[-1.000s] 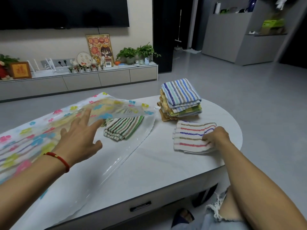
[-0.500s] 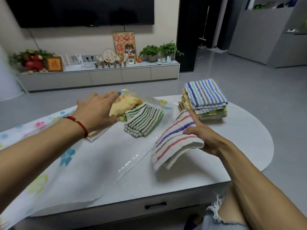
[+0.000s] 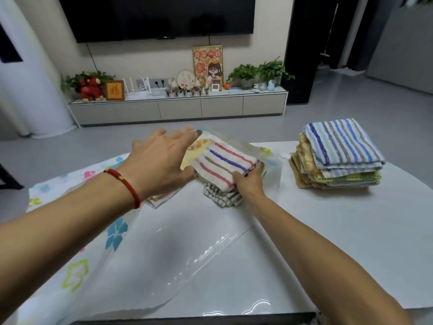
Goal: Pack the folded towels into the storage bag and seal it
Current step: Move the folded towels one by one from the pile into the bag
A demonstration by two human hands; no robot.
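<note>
Left hand (image 3: 161, 164): palm down, fingers spread and extended forward, raised off the surface, wrist ringed by a red cord bracelet (image 3: 125, 184). Left forearm: bare, entering from the lower left edge, angled up toward centre. Right hand (image 3: 249, 180): fingers curled closed in a grip on a striped towel (image 3: 222, 164), knuckles up. Right forearm: bare, entering from the lower right, angled up and inward. Hands near each other, not touching.

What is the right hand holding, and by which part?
The right hand grips the red-and-blue striped towel at its near right corner.
</note>
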